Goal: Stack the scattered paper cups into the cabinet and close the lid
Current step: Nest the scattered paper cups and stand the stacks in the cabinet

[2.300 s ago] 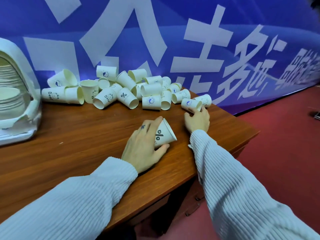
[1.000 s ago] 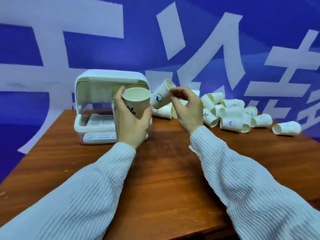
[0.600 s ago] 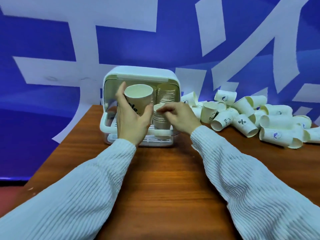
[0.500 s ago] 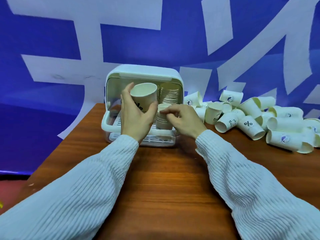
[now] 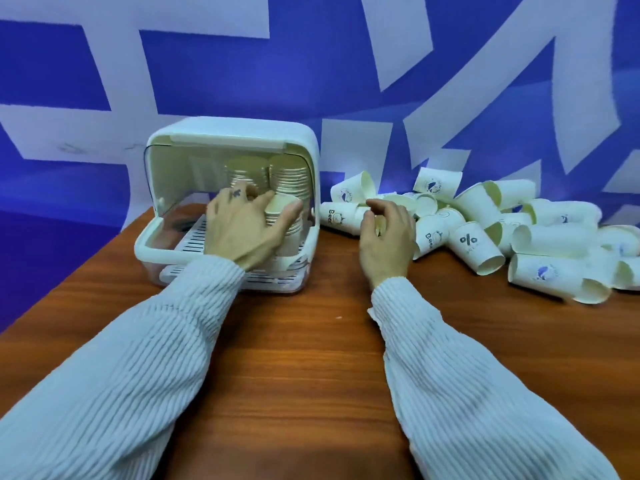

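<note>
Since half a second ago, your left hand [image 5: 242,230] has lowered its cup [image 5: 282,211] onto the front stack inside the cabinet [image 5: 228,133], fingers wrapped round it; your right hand [image 5: 386,237], empty and loosely curled, reaches the scattered cups [image 5: 478,247]. Light, crushable paper: hold gently by the sides.

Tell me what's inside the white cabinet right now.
Inside the cabinet stand three stacks of paper cups on a slotted tray. The left hand grips the front stack, hiding its lower part.
</note>
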### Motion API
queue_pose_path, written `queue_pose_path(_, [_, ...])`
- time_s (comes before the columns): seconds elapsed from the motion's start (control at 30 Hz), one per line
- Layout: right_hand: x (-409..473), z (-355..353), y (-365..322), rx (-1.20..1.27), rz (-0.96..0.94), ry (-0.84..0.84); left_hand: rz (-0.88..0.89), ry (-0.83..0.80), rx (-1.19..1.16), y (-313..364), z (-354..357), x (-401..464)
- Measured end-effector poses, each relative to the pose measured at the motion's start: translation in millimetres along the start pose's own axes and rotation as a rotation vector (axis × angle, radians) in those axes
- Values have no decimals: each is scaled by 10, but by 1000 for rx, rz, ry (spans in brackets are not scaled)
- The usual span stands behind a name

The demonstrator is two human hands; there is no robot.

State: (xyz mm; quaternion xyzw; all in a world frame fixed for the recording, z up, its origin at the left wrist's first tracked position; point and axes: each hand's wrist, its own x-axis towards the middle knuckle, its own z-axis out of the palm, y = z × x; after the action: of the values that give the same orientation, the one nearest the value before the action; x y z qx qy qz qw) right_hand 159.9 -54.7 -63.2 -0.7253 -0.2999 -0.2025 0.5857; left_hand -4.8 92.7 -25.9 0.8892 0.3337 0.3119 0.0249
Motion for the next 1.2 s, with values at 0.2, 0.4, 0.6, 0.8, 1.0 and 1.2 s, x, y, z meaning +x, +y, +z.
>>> queue_pose_path(0.2, [155, -329, 359, -459, 304, -126, 164, 352, -124, 36, 132, -172])
queue_pose_path(0.4, [78, -390, 215, -487, 297, 119, 591, 477, -302, 376, 328, -574])
queue_pose_path(0.6, [113, -555, 464, -417, 259, -75, 819, 100, -449, 714, 358, -892])
queue_pose_path(0.8, [210, -482, 534, -453, 335, -128, 815, -59, -412, 665, 364, -899])
queue_pose_path(1.0, [-13, -448, 396, -27, 417, -140, 681, -116, -392, 635, 413, -855])
queue_pose_path(1.2, [-156, -387, 349, 32, 281, -357, 614, -180, -325, 601, 484, -860])
